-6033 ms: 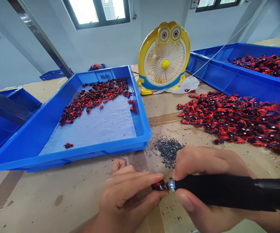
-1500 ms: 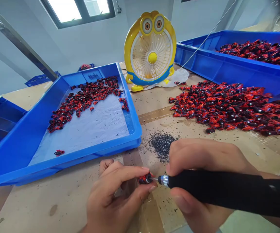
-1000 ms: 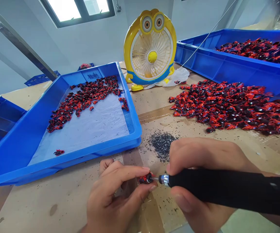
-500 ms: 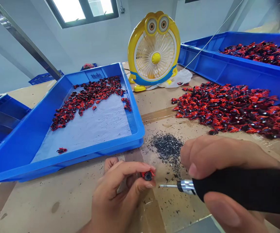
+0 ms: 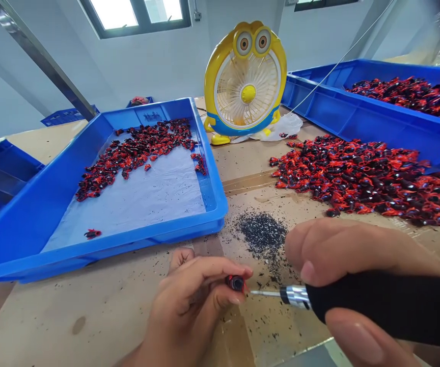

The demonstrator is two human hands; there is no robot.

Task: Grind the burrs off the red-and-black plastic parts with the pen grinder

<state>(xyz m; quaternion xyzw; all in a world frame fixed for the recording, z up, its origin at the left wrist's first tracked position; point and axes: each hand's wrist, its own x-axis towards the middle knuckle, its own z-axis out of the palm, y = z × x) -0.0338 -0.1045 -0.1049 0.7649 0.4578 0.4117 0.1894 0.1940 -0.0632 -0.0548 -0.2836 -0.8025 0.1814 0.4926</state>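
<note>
My left hand [image 5: 189, 300] pinches a small red and black plastic part [image 5: 236, 283] between thumb and fingertips, its dark round end turned toward me. My right hand [image 5: 342, 250] is wrapped around a thick black rotary tool [image 5: 388, 306] with a silver collet and a thin metal bit. The bit points left, its tip close by the part's right side; I cannot tell whether they touch. Beyond the hands, a heap of black shavings [image 5: 264, 232] lies on the brown tabletop [image 5: 101, 316].
On the left, a blue tray [image 5: 128, 237] lined with white sheet holds many similar parts. A large pile of parts [image 5: 361, 178] spreads across the right, before another blue bin [image 5: 361, 120]. A yellow fan [image 5: 247, 94] stands at the back.
The left hand has shifted slightly right and turned the part a little, narrowing the gap to the bit. The right hand and tool sit slightly lower; the view has tilted a bit.
</note>
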